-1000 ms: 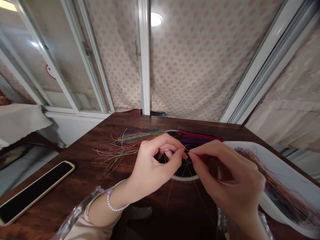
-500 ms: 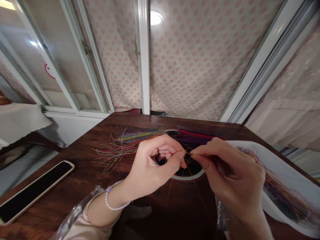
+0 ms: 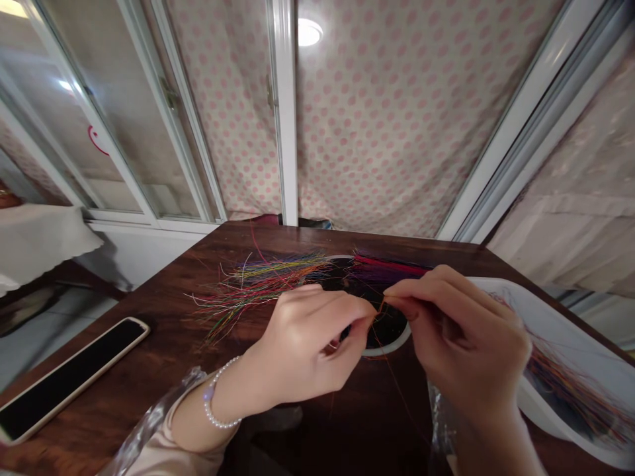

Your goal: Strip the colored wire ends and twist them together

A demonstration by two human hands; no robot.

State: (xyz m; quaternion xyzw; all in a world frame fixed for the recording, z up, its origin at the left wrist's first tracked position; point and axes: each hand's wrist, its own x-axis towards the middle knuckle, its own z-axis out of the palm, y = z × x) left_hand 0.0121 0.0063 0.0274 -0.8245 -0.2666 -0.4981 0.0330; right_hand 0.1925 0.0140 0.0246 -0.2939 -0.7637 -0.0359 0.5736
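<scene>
My left hand [image 3: 317, 337], with a pearl bracelet on the wrist, is closed in a pinch on a thin orange thread [image 3: 381, 308]. Just to its right, my right hand [image 3: 456, 324] pinches the same thread between thumb and fingertips. A short stretch of thread runs between the two pinches, and a loose end hangs toward the table. Whether it is thread or fine wire I cannot tell for sure. Below the hands lies a dark round dish with a pale rim [image 3: 387, 350]. Bundles of multicoloured strands [image 3: 248, 291] and red-purple strands [image 3: 387, 268] rest across its far side.
At the right stands a white tray [image 3: 540, 423] with more coloured strands [image 3: 575, 377]. A phone [image 3: 74, 377] lies at the left of the dark wooden table [image 3: 193, 264]. Clear plastic [image 3: 153, 423] lies near my left forearm. Behind are windows with a dotted curtain [image 3: 377, 132].
My left hand has turned over, its back now facing up, and its fingers have closed further. My right hand has shifted slightly up and right. A red strand now sticks up behind the left hand.
</scene>
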